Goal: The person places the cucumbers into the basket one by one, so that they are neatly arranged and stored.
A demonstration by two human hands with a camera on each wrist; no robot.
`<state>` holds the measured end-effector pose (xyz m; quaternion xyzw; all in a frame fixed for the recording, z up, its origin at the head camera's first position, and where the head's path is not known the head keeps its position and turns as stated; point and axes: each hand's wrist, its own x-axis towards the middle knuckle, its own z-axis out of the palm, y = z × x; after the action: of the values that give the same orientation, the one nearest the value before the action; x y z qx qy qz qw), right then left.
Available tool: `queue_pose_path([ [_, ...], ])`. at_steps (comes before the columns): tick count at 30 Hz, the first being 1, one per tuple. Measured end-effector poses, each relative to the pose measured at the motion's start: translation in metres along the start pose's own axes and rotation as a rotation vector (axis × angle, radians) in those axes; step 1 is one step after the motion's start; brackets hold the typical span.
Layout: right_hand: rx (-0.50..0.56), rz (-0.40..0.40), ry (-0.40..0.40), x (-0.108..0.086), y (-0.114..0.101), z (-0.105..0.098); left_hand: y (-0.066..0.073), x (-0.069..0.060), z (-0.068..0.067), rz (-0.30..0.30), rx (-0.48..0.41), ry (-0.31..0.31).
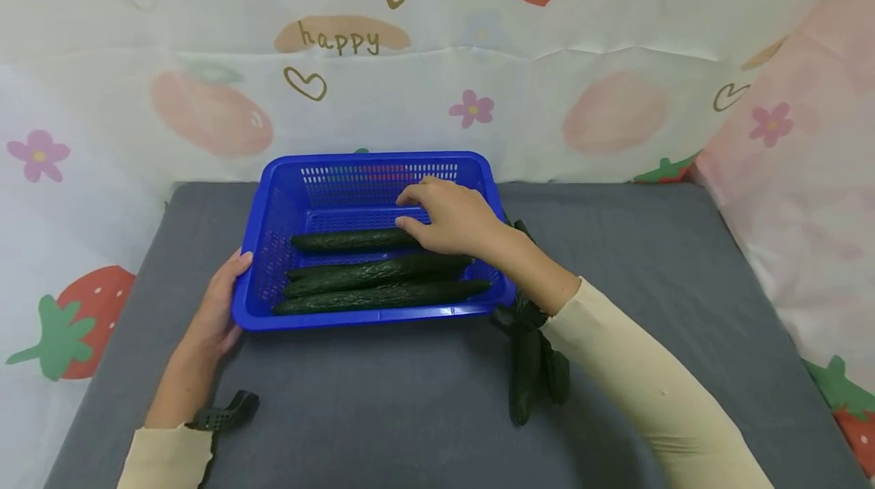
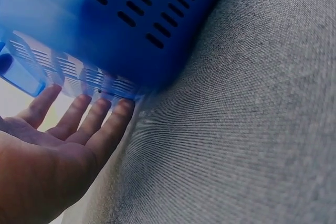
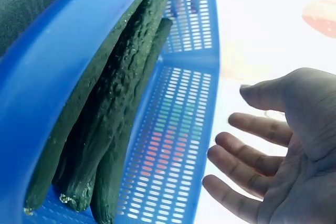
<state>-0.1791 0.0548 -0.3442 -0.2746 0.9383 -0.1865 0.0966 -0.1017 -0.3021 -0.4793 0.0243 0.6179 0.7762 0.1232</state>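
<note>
A blue plastic basket (image 1: 376,316) with slotted walls stands on the grey cloth, holding several dark green cucumbers (image 1: 381,297) laid lengthwise. My left hand (image 1: 222,299) is at the basket's left end. In the left wrist view its fingers (image 2: 107,127) are stretched out and touch the slotted wall. Over the basket's right half hovers my right hand (image 1: 454,217), its fingers loosely bent and nothing between them. The right wrist view shows those fingers (image 3: 249,153) apart from the cucumbers (image 3: 113,98). More cucumbers (image 1: 525,379) lie on the cloth beneath my right forearm, partly hidden by it.
The grey cloth (image 1: 383,405) covers the table. Behind it hangs a pale printed curtain (image 1: 519,86), close to the basket's far rim; more curtain (image 1: 807,246) borders the right side. A dark strap piece (image 1: 229,411) sits at my left wrist.
</note>
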Motion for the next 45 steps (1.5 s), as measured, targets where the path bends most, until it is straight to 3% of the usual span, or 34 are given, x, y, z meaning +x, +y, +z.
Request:
queue_pose_path([
  [10,0.019,0.008,0.044,-0.018,0.01,-0.005,-0.001,0.0,0.0,0.036,-0.063,-0.017],
  [16,0.076,0.014,0.122,-0.03,0.017,0.0,-0.002,-0.001,0.0,0.019,-0.009,-0.001],
  [23,0.102,0.034,0.172,-0.042,0.027,0.003,-0.003,-0.001,-0.001,0.023,-0.026,-0.004],
  [45,0.184,0.116,0.24,-0.083,0.048,0.008,-0.004,0.001,-0.001,0.02,0.01,0.026],
])
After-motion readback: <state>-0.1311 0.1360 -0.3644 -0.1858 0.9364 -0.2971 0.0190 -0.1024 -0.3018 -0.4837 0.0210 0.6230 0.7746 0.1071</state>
